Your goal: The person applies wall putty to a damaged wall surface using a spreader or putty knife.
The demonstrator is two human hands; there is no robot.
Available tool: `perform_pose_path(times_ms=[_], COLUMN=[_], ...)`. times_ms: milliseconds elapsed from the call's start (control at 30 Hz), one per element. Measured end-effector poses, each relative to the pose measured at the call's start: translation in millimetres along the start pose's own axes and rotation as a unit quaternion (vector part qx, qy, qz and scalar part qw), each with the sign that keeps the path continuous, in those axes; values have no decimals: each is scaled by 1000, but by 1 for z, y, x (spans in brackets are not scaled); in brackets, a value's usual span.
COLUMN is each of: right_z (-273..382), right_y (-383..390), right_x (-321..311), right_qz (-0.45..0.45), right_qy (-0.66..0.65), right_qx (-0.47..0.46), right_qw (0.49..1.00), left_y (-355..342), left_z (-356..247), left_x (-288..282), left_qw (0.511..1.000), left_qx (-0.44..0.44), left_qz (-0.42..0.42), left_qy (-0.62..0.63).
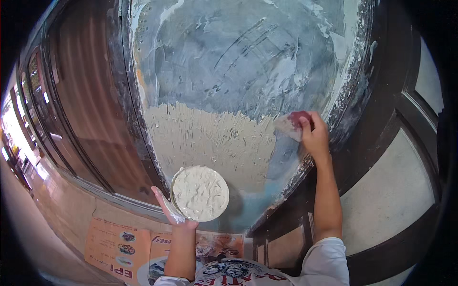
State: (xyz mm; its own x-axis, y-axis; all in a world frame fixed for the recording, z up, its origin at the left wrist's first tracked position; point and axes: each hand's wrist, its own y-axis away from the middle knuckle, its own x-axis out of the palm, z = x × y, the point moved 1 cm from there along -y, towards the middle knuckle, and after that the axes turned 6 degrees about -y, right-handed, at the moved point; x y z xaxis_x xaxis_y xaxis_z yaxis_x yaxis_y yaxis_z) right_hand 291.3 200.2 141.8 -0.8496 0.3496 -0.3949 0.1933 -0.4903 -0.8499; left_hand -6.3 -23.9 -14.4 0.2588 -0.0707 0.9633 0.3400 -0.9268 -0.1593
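Observation:
My left hand (173, 210) supports a round tub (173, 202) from below and the side. Thick cream-coloured putty (201, 193) fills it, its surface ridged. My right hand (316, 136) grips a flat putty scraper (288, 126) with a dark red upper part and a pale, smeared blade. The blade lies at the wall, by the right edge of a coat of cream putty (210, 143). Streaks and small lumps mark that coat, and its upper edge is ragged. White smears cover part of my left palm and wrist.
The bluish-grey wall panel (229, 62) rises above the coat. A brown glossy panel (90, 95) stands left; dark wooden framing (381, 148) with pale insets stands right. Printed orange sheets (117, 245) lie low at the left. Past the left panel is a bright opening.

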Motion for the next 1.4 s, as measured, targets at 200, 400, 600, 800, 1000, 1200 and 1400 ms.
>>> perform_pose_path(times_ms=[200,400,600,800,1000,1200,1400], right_z=[-2,-3,6,46,-6,-24,35], right_y=[5,14,17,60,90,90,76], right_x=[-7,3,-10,27,62,43,11], right_qz=[26,47,14,322,435,330,158], right_qy=[-66,15,-197,-397,-436,-423,-401], right_qx=[19,-11,82,356,376,372,222], right_qw=[997,999,977,783,693,758,875], left_y=[0,3,4,-7,-8,7,13], left_z=[3,6,11,23,29,24,24], left_x=[0,5,8,6,27,35,45], left_qw=[999,999,999,1000,1000,999,999], left_qx=[12,-10,-8,-21,-20,-26,-12], left_qz=[-29,-30,-30,8,8,28,22], left_qy=[-21,3,-24,-4,9,17,-30])
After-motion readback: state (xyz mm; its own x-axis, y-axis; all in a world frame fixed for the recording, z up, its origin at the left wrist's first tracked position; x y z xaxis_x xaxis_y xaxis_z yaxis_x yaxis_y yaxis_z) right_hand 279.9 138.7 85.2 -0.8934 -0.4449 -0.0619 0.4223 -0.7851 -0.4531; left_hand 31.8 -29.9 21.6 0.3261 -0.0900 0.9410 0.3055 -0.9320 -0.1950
